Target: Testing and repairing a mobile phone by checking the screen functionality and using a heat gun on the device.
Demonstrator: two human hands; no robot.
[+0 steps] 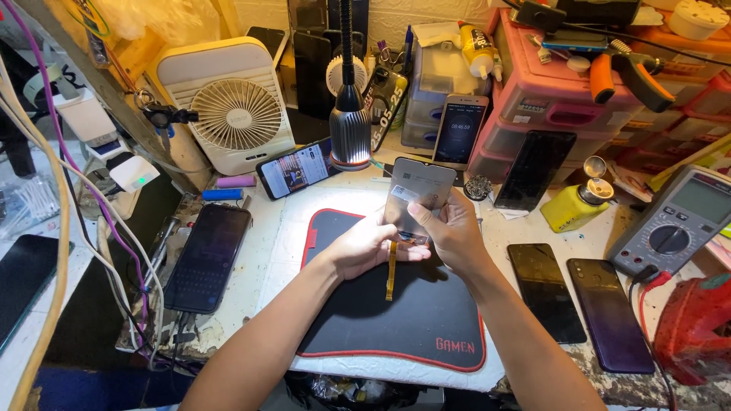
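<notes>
Both hands over a black mat [426, 320], left hand [364, 247] pinching a yellow ribbon strip [391, 270], right hand [451, 232] gripping a phone screen panel [417, 190], lamp [349, 129] at twelve o'clock, yellow bottle [575, 204] and multimeter [678, 221] at three, dark phones [579, 301] alongside.

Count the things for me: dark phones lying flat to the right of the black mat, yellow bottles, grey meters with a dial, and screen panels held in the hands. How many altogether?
Dark phones lying flat: 2
Yellow bottle: 1
Grey meter: 1
Phone screen panel held in the hands: 1
Total: 5
</notes>
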